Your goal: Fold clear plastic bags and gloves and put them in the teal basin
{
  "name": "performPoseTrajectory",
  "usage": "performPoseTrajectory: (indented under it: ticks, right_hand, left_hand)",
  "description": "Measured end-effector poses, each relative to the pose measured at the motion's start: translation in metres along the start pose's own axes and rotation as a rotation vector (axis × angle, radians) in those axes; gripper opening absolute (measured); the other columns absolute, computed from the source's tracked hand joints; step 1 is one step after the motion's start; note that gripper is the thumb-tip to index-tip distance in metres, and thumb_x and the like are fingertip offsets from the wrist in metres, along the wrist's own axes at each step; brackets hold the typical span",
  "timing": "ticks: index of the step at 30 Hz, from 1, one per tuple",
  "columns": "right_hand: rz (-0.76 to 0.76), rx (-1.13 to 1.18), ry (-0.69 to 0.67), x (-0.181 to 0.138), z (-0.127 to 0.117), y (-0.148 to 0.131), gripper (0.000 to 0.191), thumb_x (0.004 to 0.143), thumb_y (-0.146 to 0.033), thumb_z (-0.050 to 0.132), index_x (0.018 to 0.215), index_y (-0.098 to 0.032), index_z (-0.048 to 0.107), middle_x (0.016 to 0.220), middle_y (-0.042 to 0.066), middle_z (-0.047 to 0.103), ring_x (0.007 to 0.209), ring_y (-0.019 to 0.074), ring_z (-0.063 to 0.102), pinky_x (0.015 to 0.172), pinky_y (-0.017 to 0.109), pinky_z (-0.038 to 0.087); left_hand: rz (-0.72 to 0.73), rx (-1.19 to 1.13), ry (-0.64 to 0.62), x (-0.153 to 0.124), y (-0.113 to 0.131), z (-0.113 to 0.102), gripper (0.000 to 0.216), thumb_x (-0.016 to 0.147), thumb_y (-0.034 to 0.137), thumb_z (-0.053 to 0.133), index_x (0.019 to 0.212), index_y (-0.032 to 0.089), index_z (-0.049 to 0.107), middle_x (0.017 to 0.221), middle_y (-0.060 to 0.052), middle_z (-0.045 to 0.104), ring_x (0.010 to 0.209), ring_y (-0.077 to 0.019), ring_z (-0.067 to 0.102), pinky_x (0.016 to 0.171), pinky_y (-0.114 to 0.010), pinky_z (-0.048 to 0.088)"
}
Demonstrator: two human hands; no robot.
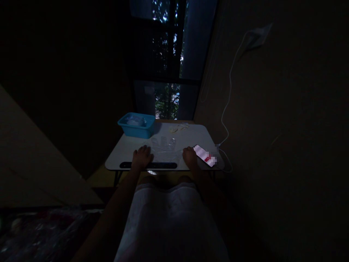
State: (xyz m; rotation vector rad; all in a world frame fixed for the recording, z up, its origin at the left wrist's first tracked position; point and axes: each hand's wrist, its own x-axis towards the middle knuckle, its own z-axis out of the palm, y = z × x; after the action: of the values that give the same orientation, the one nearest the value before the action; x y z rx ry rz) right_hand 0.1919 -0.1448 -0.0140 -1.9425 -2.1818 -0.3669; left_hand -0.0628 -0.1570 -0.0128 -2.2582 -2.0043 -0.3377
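On the white folding table [114, 154] lies a thin, see-through piece of plastic [165, 150], its far edge showing several rounded, shiny lobes. It is too dim to tell its exact kind. My left hand [142, 158] rests at its left side, palm down with the fingers stretched forward on the tabletop. At the right side, my right hand [189, 157] is curled closed by the plastic's edge and seems to pinch it; the fingertips are partly hidden. A lit phone [204, 155] lies just right of that hand.
A blue plastic basket [137, 131] holding clear plastic stands at the table's back left. Pale crumpled pieces [178, 127] lie near the back edge. A dark slot [163, 165] runs along the front. A white cable [230, 83] hangs from the wall socket [259, 36] at right.
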Motion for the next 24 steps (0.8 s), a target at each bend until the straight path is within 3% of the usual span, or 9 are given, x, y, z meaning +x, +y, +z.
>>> performPoseTrajectory:
  ticks: [24]
  right_hand:
    - [0.009,0.019,-0.008,-0.0016,-0.0043,-0.0008,0.024,0.084,-0.015,0.038,0.092,-0.013,0.060,0.095,0.011,0.058,0.091,0.0188,0.049,0.079,0.027,0.035]
  left_hand:
    - [0.007,0.005,0.014,0.0019,-0.0017,0.0022,0.049,0.083,0.040,0.031,0.125,0.019,0.040,0.136,-0.013,0.037,0.124,-0.0255,0.032,0.097,-0.047,0.027]
